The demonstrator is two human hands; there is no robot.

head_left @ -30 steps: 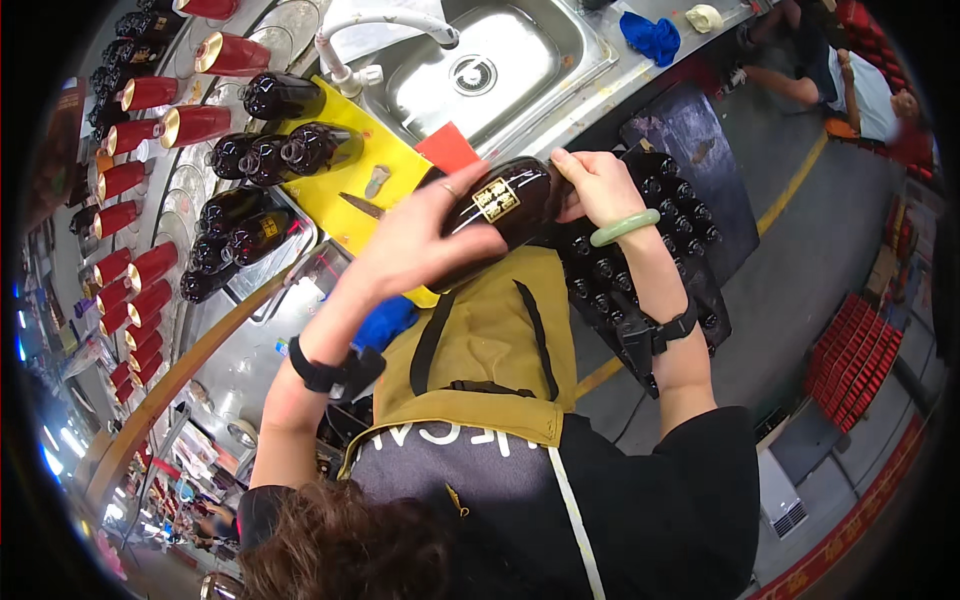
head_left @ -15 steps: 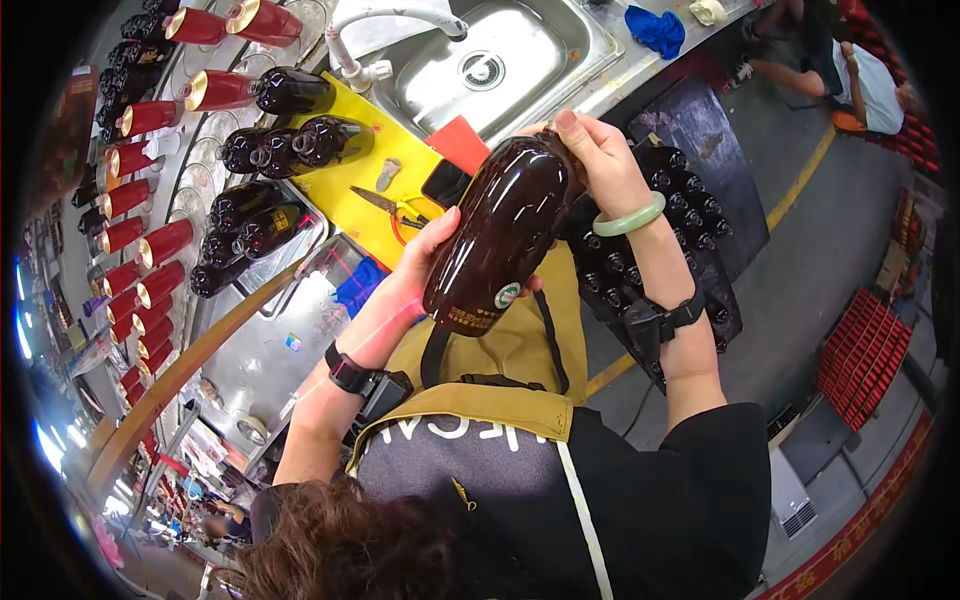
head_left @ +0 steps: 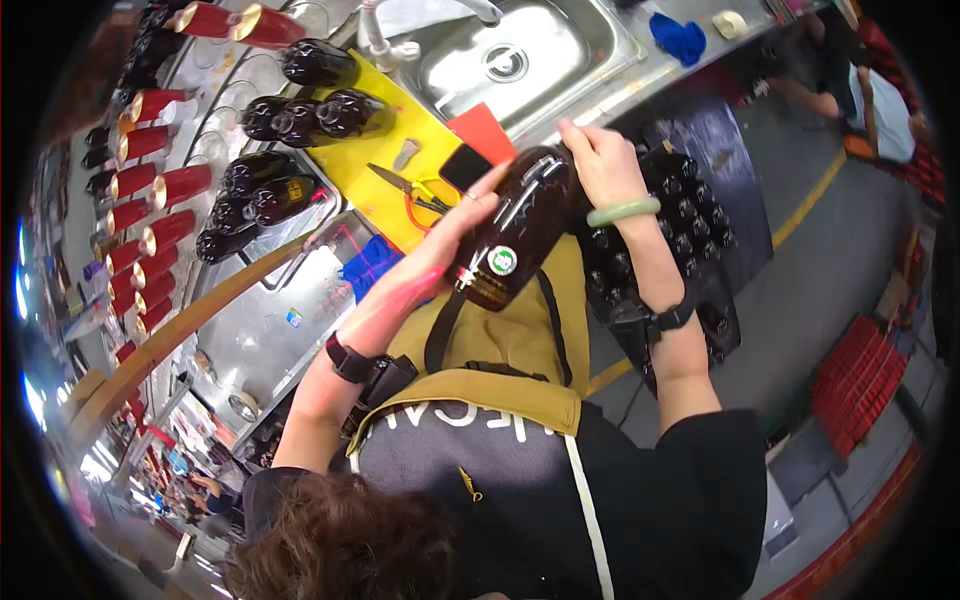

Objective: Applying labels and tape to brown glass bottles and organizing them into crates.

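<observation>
Dark brown bottle (head_left: 515, 230): held tilted in front of the person's chest, above an ochre apron (head_left: 500, 345). Left hand (head_left: 455, 235) wraps its lower body; right hand (head_left: 598, 160) (pale green bangle at the wrist) grips the upper end. Nearby: crate of dark bottles (head_left: 670, 240) just right, yellow mat (head_left: 400, 160) with scissors (head_left: 415, 190), steel sink (head_left: 520, 55) beyond.

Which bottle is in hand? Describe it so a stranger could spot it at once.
Start at the steel sink, then drop to the yellow mat before it. Just right of the mat, the left hand and right hand hold a dark brown bottle; it alone is lifted, with a round green sticker.
</observation>
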